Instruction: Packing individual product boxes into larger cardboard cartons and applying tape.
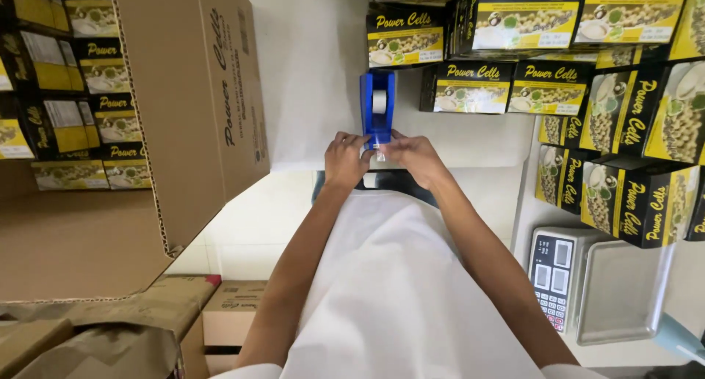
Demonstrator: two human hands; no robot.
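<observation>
Between both hands (380, 159), tape dispenser (377, 107) lengthwise away

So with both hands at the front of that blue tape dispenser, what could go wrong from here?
The fingertips of the left hand and right hand meet at the front end of the blue tape dispenser, probably near its cutter, so a nick seems possible. The clear tape strip could fold onto itself. The stacked black-and-yellow boxes sit close enough to be bumped.

Black-and-yellow rectangular cartons (551, 85) stacked at right and far end of tabletop. Same cartons (66, 92) packed inside big brown corrugated box (191, 92) at left. Smaller brown cardboard boxes (235, 309) lower left. Grey scale's blank display panels (551, 265) at right.
</observation>
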